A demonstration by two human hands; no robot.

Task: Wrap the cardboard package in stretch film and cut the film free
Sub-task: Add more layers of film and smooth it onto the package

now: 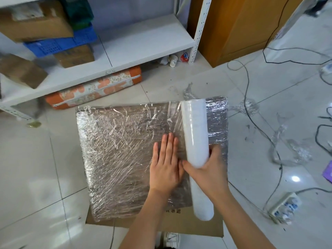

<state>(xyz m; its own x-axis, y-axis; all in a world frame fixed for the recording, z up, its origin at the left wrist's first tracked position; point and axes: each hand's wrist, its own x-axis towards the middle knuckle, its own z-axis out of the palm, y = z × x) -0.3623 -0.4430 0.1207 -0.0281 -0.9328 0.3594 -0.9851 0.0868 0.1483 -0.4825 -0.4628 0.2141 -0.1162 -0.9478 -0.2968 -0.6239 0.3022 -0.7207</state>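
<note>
Package (116,150) crinkled silver under film; left hand (166,162) spread flat, right hand (208,169) gripping roll (195,141)

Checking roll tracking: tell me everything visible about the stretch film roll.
The stretch film roll is a long white cylinder, glossy and smooth, lying across the right part of the wrapped cardboard package, its near end overhanging the package edge. The right hand grips its middle. A clear sheet of film runs from it leftward onto the package.
</note>
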